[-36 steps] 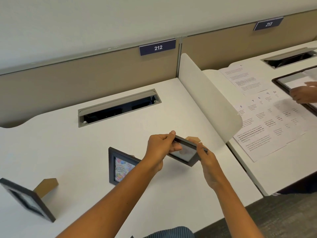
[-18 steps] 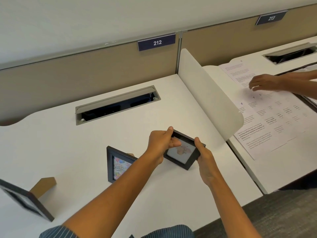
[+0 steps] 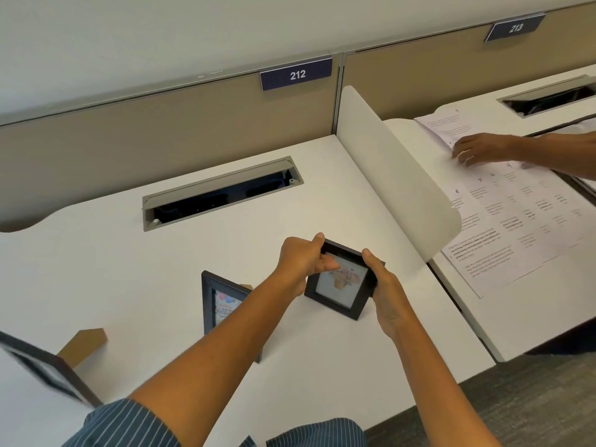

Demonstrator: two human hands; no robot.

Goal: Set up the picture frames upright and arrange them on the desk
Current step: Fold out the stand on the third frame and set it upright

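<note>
A small black picture frame (image 3: 338,290) with a pastel picture is held between both hands, its lower edge at the white desk (image 3: 161,253). My left hand (image 3: 301,261) grips its upper left corner with the thumb over the glass. My right hand (image 3: 385,293) clasps its right side. A second black frame (image 3: 221,301) with a colourful card stands upright just left, partly behind my left forearm. A third black frame (image 3: 45,372) stands at the desk's left front, its brown cardboard stand (image 3: 82,346) showing behind it.
A cable slot (image 3: 222,193) is sunk in the desk's back. A white curved divider (image 3: 396,185) bounds the right side. Beyond it, another person's hand (image 3: 480,151) rests on printed papers (image 3: 522,221) on the neighbouring desk. Tan partition panels run behind.
The held frame has turned from nearly edge-on to facing me and has come down toward the desk. The other person's hand has reached left over the papers.
</note>
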